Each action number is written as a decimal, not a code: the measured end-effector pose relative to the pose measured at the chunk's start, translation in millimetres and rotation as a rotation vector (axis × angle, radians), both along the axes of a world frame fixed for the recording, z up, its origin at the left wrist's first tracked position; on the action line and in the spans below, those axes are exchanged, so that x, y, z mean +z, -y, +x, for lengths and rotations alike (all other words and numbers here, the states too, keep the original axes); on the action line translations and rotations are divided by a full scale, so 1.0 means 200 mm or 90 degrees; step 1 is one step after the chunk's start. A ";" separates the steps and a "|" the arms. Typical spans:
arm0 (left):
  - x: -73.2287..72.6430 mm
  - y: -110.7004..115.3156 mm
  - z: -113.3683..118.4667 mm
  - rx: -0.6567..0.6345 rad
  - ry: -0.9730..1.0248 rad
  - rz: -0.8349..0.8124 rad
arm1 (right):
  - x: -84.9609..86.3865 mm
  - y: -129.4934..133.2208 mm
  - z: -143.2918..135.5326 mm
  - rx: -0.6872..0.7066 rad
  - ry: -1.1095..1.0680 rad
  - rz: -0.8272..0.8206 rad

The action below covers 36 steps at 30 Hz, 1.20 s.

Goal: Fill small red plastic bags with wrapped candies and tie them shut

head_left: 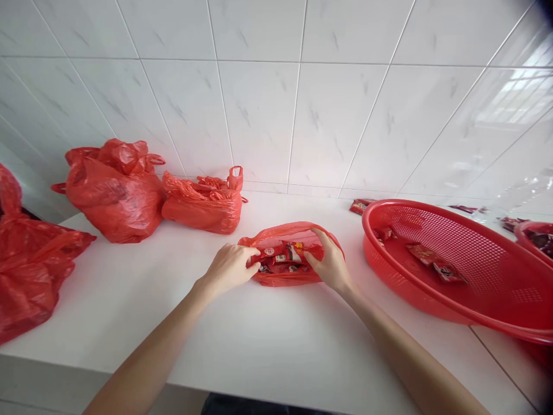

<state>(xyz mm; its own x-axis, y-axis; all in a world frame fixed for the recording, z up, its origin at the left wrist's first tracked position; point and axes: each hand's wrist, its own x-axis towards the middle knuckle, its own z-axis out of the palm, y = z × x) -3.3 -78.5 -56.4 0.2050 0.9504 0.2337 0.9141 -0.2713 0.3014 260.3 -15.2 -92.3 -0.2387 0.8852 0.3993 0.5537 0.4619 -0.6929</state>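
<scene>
In the middle of the white counter, a red plastic bag [287,282] lies with its mouth spread wide. Several small red snack packets [295,252] are inside it, with dark and yellow printing. My left hand [230,266] grips the bag's left rim, its thumb and fingertips reaching over the opening. On the opposite side my right hand [332,266] is curved around the right rim, thumb inside the bag near the packets and fingers along the back edge. Some of the fingertips on both hands are hidden by the bag and the hands themselves.
A large red plastic basket [432,305] with a few packets stands at right; a loose packet [359,206] lies behind it. Filled red bags [114,196] and a smaller bag [203,210] stand at back left, another bag [30,271] at far left. A tiled wall [259,115] closes the back.
</scene>
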 end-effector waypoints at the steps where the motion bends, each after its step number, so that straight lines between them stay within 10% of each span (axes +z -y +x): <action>1: 0.01 0.00 -0.01 -0.012 -0.008 -0.009 | 0.01 0.00 0.00 0.001 0.022 0.011; 31: 0.09 0.06 0.03 0.177 0.002 0.221 | 0.20 0.09 0.09 0.077 0.386 0.120; 36: 0.05 0.05 -0.01 0.163 0.112 0.100 | 0.20 0.09 0.10 0.126 0.321 0.210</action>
